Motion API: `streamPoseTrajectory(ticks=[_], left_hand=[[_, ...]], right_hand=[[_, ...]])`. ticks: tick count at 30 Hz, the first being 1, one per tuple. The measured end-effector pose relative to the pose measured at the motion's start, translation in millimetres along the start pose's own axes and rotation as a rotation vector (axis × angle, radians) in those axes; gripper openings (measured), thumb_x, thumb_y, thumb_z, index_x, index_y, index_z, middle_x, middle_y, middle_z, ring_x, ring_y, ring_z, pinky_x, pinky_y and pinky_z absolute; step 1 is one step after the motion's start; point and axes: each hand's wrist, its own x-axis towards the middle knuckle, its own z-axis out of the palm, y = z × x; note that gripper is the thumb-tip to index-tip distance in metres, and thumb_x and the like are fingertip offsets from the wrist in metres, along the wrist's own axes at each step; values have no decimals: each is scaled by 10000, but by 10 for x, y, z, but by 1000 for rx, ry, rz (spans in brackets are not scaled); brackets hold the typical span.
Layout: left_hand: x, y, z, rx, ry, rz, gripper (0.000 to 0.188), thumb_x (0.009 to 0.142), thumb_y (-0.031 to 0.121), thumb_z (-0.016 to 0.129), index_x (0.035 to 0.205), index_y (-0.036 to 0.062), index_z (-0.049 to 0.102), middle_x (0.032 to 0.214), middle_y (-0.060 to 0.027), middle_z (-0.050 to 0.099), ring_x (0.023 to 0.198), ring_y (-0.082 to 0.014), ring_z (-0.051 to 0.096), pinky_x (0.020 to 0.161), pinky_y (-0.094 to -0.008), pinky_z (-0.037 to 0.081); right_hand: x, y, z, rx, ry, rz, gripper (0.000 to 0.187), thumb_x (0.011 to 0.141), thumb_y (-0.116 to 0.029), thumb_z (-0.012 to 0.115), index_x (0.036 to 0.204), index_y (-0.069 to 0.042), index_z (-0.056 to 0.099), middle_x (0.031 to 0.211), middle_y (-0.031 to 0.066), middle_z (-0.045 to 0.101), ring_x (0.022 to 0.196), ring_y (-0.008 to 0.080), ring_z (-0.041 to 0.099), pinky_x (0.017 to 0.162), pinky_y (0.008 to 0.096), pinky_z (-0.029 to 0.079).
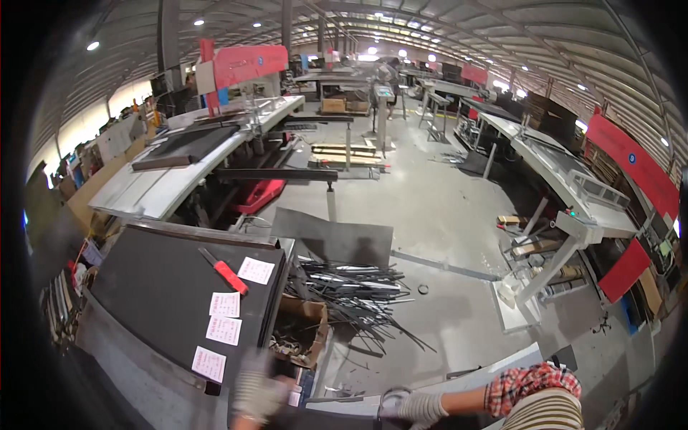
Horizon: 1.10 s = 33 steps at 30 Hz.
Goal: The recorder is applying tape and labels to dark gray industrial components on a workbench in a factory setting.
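Observation:
My left hand, in a striped knit glove, is smeared by motion beside the lower right corner of a stack of dark sheets. What its fingers do is hidden by the blur. My right hand, also gloved, is at the lower edge, with its fingers curled against something dark that I cannot make out. On the stack lie a red-handled knife and several printed paper labels, among them a top label and a lowest label.
Right of the stack stands an open cardboard box with scraps. Beyond it, a heap of dark strips spreads over the floor. A leaning dark sheet stands behind. Long machine tables flank the aisle, a left table and a right table.

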Motion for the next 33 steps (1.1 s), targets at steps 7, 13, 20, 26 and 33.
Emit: streamPoseTrajectory(ticks=[7, 13, 20, 26, 33], left_hand=[[-470, 1385, -79, 127, -769, 349, 611, 675, 393, 734, 1140, 33, 566, 1060, -237, 603, 990, -380, 578, 841, -439, 459], [-1517, 339, -1485, 658, -18, 114, 550, 553, 247, 753, 1052, 76, 599, 1026, -146, 626, 871, -355, 597, 792, -425, 477], [-1742, 448, -777, 499, -267, 189, 672, 667, 367, 670, 1282, 160, 495, 1205, -108, 559, 1205, -313, 444, 1066, -482, 248], [-2527, -273, -1630, 1143, 144, -711, 362, 823, 171, 525, 1172, 86, 567, 1066, -160, 591, 1018, -338, 538, 912, -445, 406], [-1126, 260, -570, 281, 424, -133, 505, 810, 241, 620, 1232, -9, 500, 1192, -236, 538, 1133, -393, 482, 981, -438, 374]], right_hand=[[-391, -233, -297, -209, -145, 221, 760, 659, -466, 747, 1233, -45, 480, 1090, 225, 567, 1026, 390, 549, 884, 436, 445], [-502, -439, -435, -560, -64, 253, 487, 718, -301, 674, 1100, -46, 512, 917, 150, 586, 824, 321, 620, 751, 427, 495], [1682, -792, 219, -165, 337, -44, 404, 801, -291, 600, 1129, -64, 533, 933, 159, 587, 763, 357, 601, 725, 420, 495], [1752, 1415, 682, -244, 107, 269, 431, 794, -409, 561, 1029, -50, 593, 941, 206, 638, 877, 373, 621, 729, 461, 483], [1762, 1658, -154, -20, -35, 192, 548, 789, -464, 564, 1165, -66, 558, 1106, 193, 595, 1027, 325, 580, 837, 455, 435]])
